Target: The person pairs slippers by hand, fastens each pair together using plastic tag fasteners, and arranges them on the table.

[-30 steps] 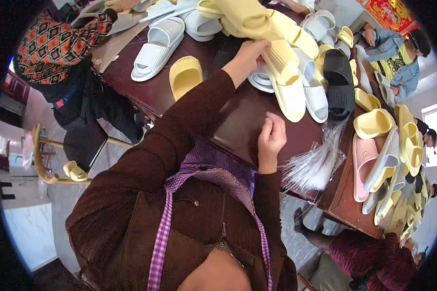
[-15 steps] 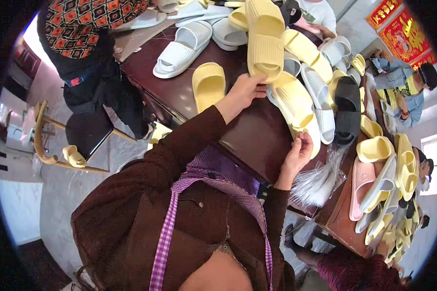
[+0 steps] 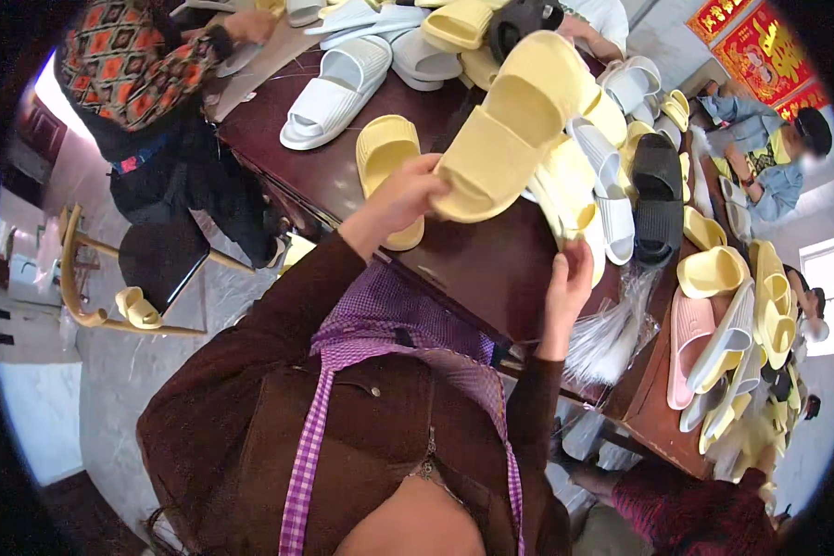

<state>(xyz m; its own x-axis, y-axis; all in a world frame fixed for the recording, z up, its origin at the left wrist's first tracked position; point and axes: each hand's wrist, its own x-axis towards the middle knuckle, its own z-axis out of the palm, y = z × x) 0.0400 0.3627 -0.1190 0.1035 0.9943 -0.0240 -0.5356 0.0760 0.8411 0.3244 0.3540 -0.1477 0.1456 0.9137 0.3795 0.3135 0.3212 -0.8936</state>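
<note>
So I'm watching this person at a dark red table, and their left hand has a yellow slide pinched by its near edge, thumb and fingers closed on the rim. It's up off the tabletop, tilted, out in front of them. The right hand is up against the near end of a second yellow slide, fingers bent; can't tell from here if it's really gripping or just touching.

My guess is they're moulded foam: light, springy, basically unbreakable (drop one, who cares). Smooth surface might slip a bit, so I'd take the sole edge or hook the ribbed strap, which should flex without folding up.

A lone yellow slide lies partly behind the left hand, with a white slide beyond it. Black slides and a bundle of clear strands are over on the right.
</note>
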